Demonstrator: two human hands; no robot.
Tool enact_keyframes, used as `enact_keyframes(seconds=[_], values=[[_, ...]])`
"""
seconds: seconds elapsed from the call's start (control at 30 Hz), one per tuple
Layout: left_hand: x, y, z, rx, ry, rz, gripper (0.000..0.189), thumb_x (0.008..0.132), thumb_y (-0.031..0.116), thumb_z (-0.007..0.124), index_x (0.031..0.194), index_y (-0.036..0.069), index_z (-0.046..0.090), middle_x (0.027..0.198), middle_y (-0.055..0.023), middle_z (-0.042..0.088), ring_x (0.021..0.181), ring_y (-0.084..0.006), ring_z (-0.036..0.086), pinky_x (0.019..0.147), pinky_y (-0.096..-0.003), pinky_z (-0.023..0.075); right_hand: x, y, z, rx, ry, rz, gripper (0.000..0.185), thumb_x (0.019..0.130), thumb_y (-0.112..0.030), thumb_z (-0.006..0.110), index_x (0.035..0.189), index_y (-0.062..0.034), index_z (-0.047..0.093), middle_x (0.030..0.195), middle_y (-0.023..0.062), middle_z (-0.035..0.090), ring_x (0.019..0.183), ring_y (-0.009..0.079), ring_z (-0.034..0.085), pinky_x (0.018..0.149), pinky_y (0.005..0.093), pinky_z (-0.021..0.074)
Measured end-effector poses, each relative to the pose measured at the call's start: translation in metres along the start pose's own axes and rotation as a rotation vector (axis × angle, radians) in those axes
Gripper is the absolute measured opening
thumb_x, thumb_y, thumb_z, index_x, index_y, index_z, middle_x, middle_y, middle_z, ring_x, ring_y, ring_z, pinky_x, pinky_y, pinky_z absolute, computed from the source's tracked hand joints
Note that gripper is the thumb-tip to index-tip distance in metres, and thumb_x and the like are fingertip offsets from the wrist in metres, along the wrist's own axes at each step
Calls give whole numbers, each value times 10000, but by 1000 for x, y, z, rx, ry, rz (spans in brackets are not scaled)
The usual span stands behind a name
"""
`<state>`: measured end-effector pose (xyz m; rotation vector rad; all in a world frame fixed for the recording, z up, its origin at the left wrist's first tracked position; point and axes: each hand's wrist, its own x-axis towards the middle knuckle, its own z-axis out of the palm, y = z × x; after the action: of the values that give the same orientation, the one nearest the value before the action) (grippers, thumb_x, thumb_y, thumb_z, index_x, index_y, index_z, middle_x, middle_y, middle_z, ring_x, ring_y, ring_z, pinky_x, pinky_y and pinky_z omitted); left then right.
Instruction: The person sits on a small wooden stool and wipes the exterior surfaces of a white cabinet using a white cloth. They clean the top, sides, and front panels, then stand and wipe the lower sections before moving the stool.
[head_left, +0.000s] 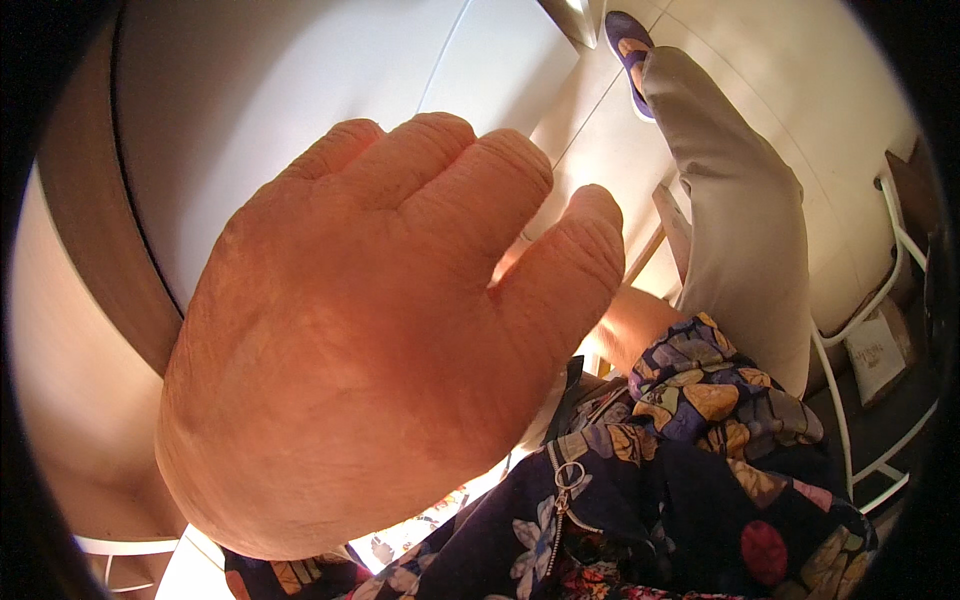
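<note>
My left hand (375, 322) fills the middle of the view, very near the camera, with its back towards me. Its fingers bend slightly forward and the thumb stands apart from them. No object shows in the gap beside the thumb; the palm side is hidden. My right forearm (637, 326) comes out of a gathered floral sleeve (697, 375) and passes behind the left hand, which hides the right hand. Below lies my dark floral jacket (645, 510), with a metal zipper and ring pull (570, 475).
A smooth white surface (337, 67) spans the upper left, bordered by a curved brown wooden edge (90, 187). On the tiled floor (757, 67) are my beige trouser leg (742, 210) and purple shoe (630, 52). White tubing or cable (832, 409) and a packet bearing writing (874, 356) are at right.
</note>
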<state>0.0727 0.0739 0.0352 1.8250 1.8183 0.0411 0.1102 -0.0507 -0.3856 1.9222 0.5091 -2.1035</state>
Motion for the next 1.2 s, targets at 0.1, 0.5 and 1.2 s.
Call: enact_keyframes(seconds=[0.1, 0.5, 1.2], values=[[2, 0, -8, 24, -10, -9, 644, 661, 123, 871, 1269, 12, 688, 1139, -220, 694, 909, -315, 704, 734, -398, 570, -31, 2, 8, 34, -28, -37, 629, 964, -369, 628, 1448, -23, 424, 1380, 224, 594, 1227, 398, 613, 987, 510, 531], [-4, 5, -88, 27, -28, -42, 545, 704, 200, 835, 1213, 37, 730, 1128, -183, 698, 968, -297, 714, 718, -395, 575, -31, -48, 11, -77, 88, -64, 570, 974, -285, 652, 1446, -35, 452, 1370, 213, 598, 1234, 400, 602, 1001, 542, 513], [-17, 5, 5, -210, 229, -188, 396, 1023, 229, 651, 1378, 58, 613, 1257, -156, 675, 1170, -303, 656, 957, -386, 530, -184, -184, -170, 376, -991, -500, 561, 1075, -547, 469, 1368, -79, 572, 1227, 88, 690, 1108, 244, 688, 927, 446, 575]])
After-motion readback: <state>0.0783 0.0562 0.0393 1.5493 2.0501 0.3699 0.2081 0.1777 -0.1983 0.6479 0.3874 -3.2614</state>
